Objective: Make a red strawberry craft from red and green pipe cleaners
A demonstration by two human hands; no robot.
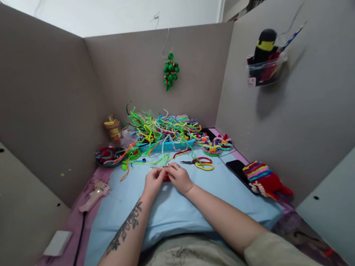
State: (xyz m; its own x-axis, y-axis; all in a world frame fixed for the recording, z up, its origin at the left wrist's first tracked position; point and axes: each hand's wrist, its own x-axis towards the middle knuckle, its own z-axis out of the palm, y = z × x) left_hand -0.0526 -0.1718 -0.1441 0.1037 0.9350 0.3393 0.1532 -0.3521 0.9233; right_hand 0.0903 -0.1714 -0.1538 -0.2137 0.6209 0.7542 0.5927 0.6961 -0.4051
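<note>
— What sits left of the grip?

— A pink glue gun [94, 196] lies well out to the left of it, on the purple cover, with its black cord running back toward the person. Further left and nearer the body is a small white box [57, 242].

— And the grip itself?

— The left hand [154, 183] and the right hand [179, 177] meet knuckle to knuckle over the light blue mat [164, 215]. The fingers of both are curled shut, pinching a small red piece [166, 176] that shows only in the gap between them. What the piece is made of is too small to tell.

— Beyond the grip?

— A heap of bright pipe cleaners [163, 131], mostly green, lies past the fingertips against the back panel. A dark bowl [109, 156] stands at the heap's left end.

— Right of the grip?

— Scissors with red and yellow loops [203, 163] lie just beside the right hand, on the mat. Further right is a black phone [237, 168] at the mat's edge, then a striped, many-coloured woven piece [264, 177] by the right panel.
</note>
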